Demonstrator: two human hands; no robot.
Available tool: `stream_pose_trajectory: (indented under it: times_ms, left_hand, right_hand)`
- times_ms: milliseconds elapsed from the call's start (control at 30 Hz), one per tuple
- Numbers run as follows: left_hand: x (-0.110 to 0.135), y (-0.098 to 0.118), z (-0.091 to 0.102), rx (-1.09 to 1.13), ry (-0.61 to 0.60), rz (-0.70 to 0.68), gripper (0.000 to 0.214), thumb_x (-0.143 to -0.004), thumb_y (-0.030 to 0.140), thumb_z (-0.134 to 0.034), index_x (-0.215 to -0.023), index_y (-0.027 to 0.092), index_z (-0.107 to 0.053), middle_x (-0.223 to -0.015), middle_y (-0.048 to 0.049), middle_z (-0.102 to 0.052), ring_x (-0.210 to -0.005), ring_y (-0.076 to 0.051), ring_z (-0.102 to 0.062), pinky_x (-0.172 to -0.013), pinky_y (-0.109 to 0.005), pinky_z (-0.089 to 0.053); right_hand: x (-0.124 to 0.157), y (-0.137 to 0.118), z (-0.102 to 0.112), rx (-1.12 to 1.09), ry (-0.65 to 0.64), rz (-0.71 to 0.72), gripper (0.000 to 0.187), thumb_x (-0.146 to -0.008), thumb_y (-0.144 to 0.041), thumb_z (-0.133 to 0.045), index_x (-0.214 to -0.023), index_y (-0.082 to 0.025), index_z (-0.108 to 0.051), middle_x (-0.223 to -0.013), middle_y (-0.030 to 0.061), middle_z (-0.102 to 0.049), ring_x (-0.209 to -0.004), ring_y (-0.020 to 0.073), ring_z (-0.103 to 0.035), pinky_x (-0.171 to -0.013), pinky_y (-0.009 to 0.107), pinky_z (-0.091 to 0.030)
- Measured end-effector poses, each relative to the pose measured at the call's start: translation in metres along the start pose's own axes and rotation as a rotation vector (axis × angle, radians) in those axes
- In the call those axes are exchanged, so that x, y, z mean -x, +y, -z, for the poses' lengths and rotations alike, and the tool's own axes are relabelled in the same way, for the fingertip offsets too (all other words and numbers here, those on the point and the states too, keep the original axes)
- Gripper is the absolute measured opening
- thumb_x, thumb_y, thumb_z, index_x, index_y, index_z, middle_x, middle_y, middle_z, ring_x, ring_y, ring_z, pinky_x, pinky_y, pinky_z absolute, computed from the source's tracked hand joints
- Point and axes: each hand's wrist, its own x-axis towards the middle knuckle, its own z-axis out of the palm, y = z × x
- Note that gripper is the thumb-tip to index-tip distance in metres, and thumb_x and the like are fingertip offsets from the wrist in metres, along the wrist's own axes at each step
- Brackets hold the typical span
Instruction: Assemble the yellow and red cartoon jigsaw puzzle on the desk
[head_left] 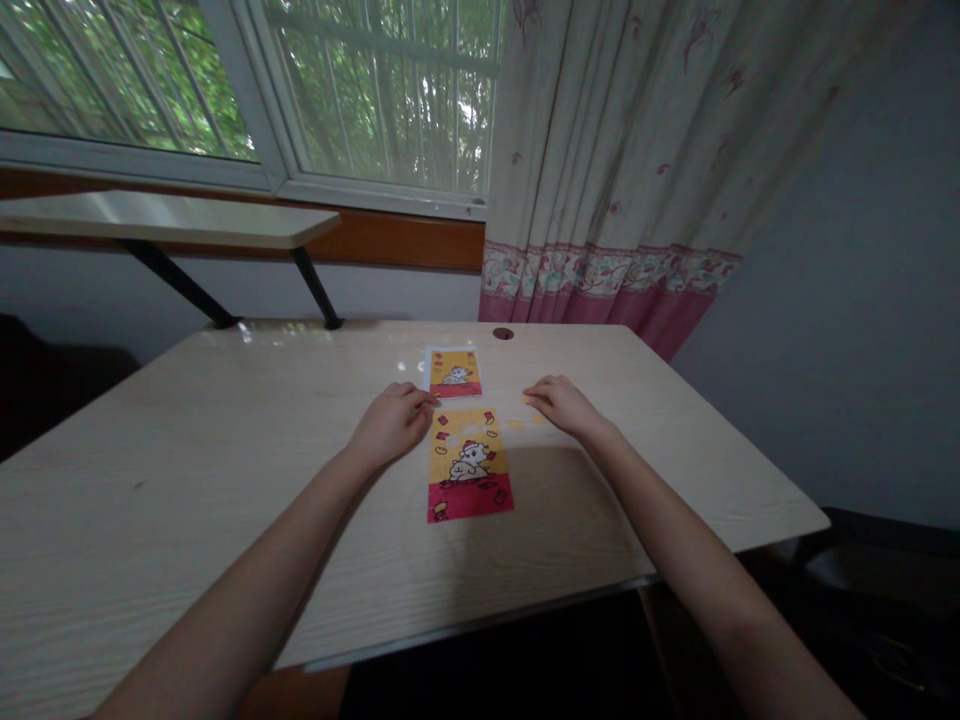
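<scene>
A yellow and red jigsaw puzzle with a white cartoon animal in a red hat lies flat on the table. Pale patches break its upper yellow area. Above it, a smaller printed picture shows the same design with a white border. My left hand rests by the puzzle's upper left corner, fingertips closed together near the small picture; what they hold, if anything, is too small to make out. To the right, my right hand pinches a small yellow puzzle piece. Several loose yellow pieces lie below its fingertips.
The pale wooden table has a round cable hole at its back edge. A raised shelf on black brackets stands at the back left. Behind are a barred window and a floral curtain.
</scene>
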Motion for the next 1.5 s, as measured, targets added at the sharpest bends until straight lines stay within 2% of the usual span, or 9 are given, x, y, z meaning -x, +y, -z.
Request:
stream_pose_trajectory:
  times_ms: [133,267,400,533,633,800,1200,1500]
  left_hand:
    - [0.000,0.002,0.001,-0.007,-0.004,-0.007,0.023,-0.083,0.023,-0.047,-0.094,0.018,-0.067,-0.085,-0.0072,-0.062,-0.084,-0.021,-0.054,-0.078,-0.035,-0.044]
    - [-0.001,0.004,0.003,-0.033,-0.030,-0.009,0.025,-0.083,0.022,-0.046,-0.093,0.016,-0.068,-0.084,-0.0091,-0.062,-0.083,-0.022,-0.054,-0.077,-0.036,-0.044]
    - [-0.002,0.006,0.004,-0.018,-0.031,-0.005,0.026,-0.083,0.022,-0.045,-0.091,0.015,-0.068,-0.084,-0.0098,-0.063,-0.083,-0.022,-0.054,-0.077,-0.037,-0.044]
    - [-0.003,0.013,0.006,0.114,-0.009,0.013,0.024,-0.083,0.023,-0.046,-0.090,0.016,-0.068,-0.082,-0.0085,-0.066,-0.081,-0.021,-0.055,-0.075,-0.035,-0.044]
    - [-0.003,0.019,0.008,0.198,0.000,0.022,0.023,-0.084,0.023,-0.046,-0.088,0.018,-0.068,-0.083,-0.0074,-0.068,-0.080,-0.020,-0.055,-0.073,-0.035,-0.044]
    - [-0.003,0.022,0.007,0.228,0.028,0.032,0.021,-0.083,0.023,-0.048,-0.086,0.017,-0.068,-0.082,-0.0076,-0.067,-0.081,-0.020,-0.055,-0.071,-0.035,-0.044]
    - [-0.002,0.014,0.004,0.206,0.052,0.051,0.020,-0.081,0.022,-0.050,-0.088,0.017,-0.068,-0.081,-0.0075,-0.066,-0.078,-0.019,-0.055,-0.071,-0.034,-0.045]
    - [-0.002,0.019,0.003,0.255,0.047,0.063,0.019,-0.082,0.023,-0.050,-0.086,0.018,-0.068,-0.082,-0.0068,-0.067,-0.079,-0.019,-0.057,-0.071,-0.034,-0.045]
  right_hand:
    - [-0.002,0.000,0.000,-0.037,-0.003,0.004,0.018,-0.085,-0.022,-0.057,-0.098,-0.016,-0.068,-0.099,0.0094,-0.067,-0.093,0.0182,-0.057,-0.088,0.031,-0.039]
    - [-0.002,-0.001,0.002,-0.108,0.033,-0.024,0.013,-0.080,-0.020,-0.061,-0.091,-0.014,-0.066,-0.086,0.0071,-0.067,-0.081,0.0163,-0.057,-0.080,0.029,-0.040]
    - [-0.002,-0.009,0.001,-0.370,0.105,-0.091,0.012,-0.078,-0.024,-0.062,-0.084,-0.014,-0.065,-0.078,0.0041,-0.066,-0.073,0.0133,-0.056,-0.070,0.025,-0.041]
    - [-0.004,-0.024,-0.001,-0.652,0.161,-0.124,0.023,-0.079,-0.033,-0.060,-0.091,-0.014,-0.066,-0.079,0.0042,-0.067,-0.066,0.0110,-0.055,-0.062,0.023,-0.042]
    - [-0.005,-0.035,0.000,-0.744,0.173,-0.101,0.025,-0.079,-0.034,-0.060,-0.094,-0.014,-0.067,-0.082,0.0054,-0.068,-0.068,0.0113,-0.057,-0.062,0.023,-0.044]
    - [-0.004,-0.042,0.004,-0.745,0.171,-0.109,0.023,-0.079,-0.032,-0.061,-0.092,-0.015,-0.068,-0.080,0.0054,-0.067,-0.067,0.0114,-0.056,-0.062,0.024,-0.044]
    - [-0.006,-0.020,-0.006,-0.699,0.219,-0.171,0.026,-0.077,-0.033,-0.061,-0.093,-0.013,-0.068,-0.079,0.0065,-0.068,-0.062,0.0106,-0.056,-0.056,0.022,-0.042]
    - [-0.007,-0.037,-0.002,-0.728,0.205,-0.177,0.022,-0.078,-0.031,-0.060,-0.088,-0.013,-0.066,-0.077,0.0057,-0.067,-0.061,0.0102,-0.055,-0.056,0.022,-0.042]
